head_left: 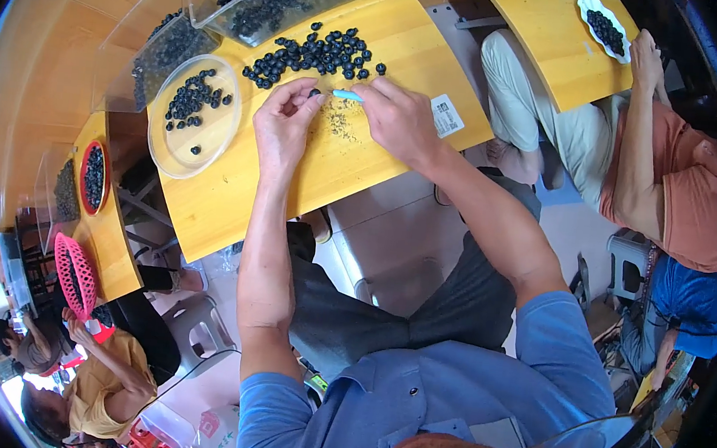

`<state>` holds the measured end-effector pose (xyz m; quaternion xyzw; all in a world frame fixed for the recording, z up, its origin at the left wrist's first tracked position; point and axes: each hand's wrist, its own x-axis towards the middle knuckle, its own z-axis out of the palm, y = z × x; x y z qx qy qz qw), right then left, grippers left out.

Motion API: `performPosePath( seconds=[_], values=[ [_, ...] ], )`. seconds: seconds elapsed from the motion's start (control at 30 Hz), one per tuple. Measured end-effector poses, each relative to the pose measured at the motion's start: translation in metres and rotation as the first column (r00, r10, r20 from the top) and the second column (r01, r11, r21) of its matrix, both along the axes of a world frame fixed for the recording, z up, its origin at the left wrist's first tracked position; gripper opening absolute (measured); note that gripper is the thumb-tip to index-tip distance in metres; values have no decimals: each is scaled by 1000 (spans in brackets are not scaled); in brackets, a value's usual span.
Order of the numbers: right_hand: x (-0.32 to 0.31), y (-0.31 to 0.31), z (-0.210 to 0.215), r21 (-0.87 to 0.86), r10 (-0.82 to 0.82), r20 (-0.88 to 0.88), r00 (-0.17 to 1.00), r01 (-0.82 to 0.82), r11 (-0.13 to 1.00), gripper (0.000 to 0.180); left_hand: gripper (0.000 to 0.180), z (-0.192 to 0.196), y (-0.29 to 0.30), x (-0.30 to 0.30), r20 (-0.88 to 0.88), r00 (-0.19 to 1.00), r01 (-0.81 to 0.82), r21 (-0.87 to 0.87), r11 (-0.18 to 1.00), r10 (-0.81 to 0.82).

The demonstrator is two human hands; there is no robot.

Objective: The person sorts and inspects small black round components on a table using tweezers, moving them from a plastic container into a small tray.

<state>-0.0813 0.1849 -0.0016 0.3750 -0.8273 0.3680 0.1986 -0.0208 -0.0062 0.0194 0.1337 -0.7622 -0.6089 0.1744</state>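
Between the thumb and fingertips of my left hand is a small black round berry-like piece. My right hand is closed around a slim tool with a light-blue handle, pointed toward that piece. The tool's tip is too small to make out. Just beyond my hands, many similar black round pieces lie loose on the yellow wooden table. Yellowish crumbs are scattered under my hands.
Left of my hands sits a round clear tray with black pieces. Clear plastic bins of them stand behind. A white label lies at the right. People work at nearby tables, one by a white dish, another by a pink basket.
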Motion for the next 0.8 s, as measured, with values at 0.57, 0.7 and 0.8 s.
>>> performPosePath(
  seconds=[0.57,0.7,0.8],
  values=[
    [4,-2,1,-27,11,-71,997,-13,1000,17,25,-5,1,13,-51,998,30,-17,999,-31],
    [4,0,3,-21,21,-116,993,-24,999,18,29,1,7,12,-70,997,16,-3,1000,-16],
    [5,-1,7,-6,24,-148,989,-25,1000,20,32,1,6,12,-60,998,6,-22,1000,-7]
  ],
)
